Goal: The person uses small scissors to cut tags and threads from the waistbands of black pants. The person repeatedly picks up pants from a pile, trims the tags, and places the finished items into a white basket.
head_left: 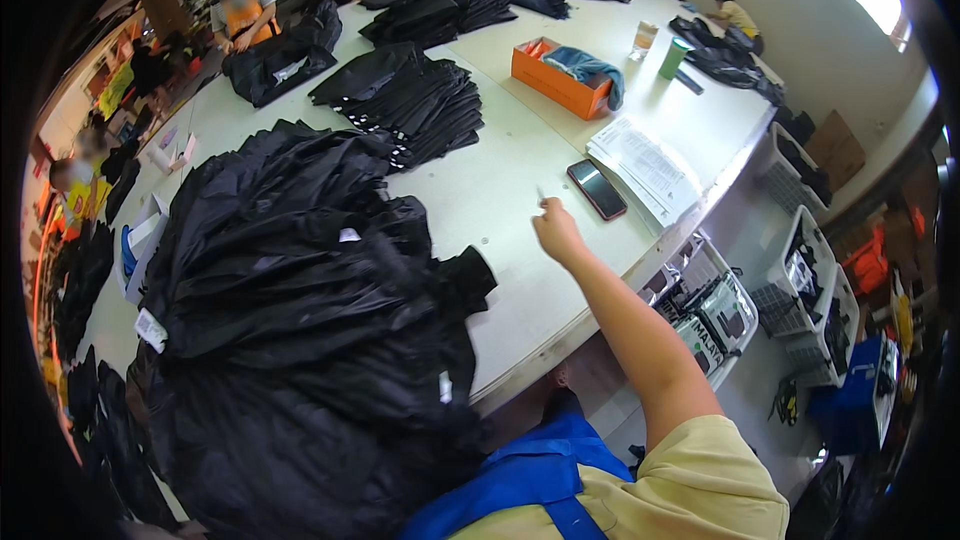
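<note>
My right hand (558, 230) is stretched out over the white table (520, 165), its fingers closed. A small, thin, pale thing shows at the fingertips, too small to name. Just to the right of the hand lies a dark smartphone (597, 189), with a stack of printed papers (645, 170) beyond it. On my left, a large heap of black garments (300, 270) covers the near part of the table. White labels show on several of the garments. My left hand is not in view.
Folded black garment stacks (410, 100) lie farther back, near an orange box (560, 80) with blue cloth in it. A green can (674, 58) and a clear cup (643, 40) stand beyond. Baskets (715, 310) hold packages below the right edge. A co-worker (245, 10) handles black fabric at the far left.
</note>
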`<state>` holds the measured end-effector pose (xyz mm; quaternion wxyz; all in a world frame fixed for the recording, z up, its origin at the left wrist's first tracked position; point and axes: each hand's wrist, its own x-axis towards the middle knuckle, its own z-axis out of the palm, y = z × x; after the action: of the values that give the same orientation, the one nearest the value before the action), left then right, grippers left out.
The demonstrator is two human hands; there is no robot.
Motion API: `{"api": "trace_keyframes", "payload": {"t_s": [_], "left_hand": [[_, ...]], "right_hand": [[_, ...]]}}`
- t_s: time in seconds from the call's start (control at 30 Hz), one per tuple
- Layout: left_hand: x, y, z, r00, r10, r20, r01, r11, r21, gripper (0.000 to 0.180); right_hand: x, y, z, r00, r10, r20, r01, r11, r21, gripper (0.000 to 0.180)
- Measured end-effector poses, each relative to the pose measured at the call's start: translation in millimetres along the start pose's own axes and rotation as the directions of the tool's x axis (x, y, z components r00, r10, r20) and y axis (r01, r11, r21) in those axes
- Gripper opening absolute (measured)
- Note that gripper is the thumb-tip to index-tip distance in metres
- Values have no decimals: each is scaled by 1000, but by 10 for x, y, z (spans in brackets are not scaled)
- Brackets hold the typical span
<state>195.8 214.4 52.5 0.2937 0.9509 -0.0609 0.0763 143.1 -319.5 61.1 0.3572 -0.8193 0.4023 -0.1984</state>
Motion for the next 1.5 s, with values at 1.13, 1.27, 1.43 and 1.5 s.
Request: {"api": "trace_keyframes", "payload": {"t_s": [1.13,1.27,1.43,1.5], "left_hand": [[5303,4009,3945,923,334,193,-374,895,241,93],[5940,4089,4491,964,169,203,-244,865,439,96],[6380,3699,4947,978,95,185,-177,848,499,58],[6359,3789,4864,986,85,143,-150,824,547,48]], "right_hand": [[5105,-575,1194,805,-569,168,593,772,-228,67],[6035,-1126,1891,911,-275,308,327,936,-131,97],[6330,-764,2585,847,-211,487,320,935,-151,117],[6401,-721,2606,827,-230,513,342,930,-133,118]]}}
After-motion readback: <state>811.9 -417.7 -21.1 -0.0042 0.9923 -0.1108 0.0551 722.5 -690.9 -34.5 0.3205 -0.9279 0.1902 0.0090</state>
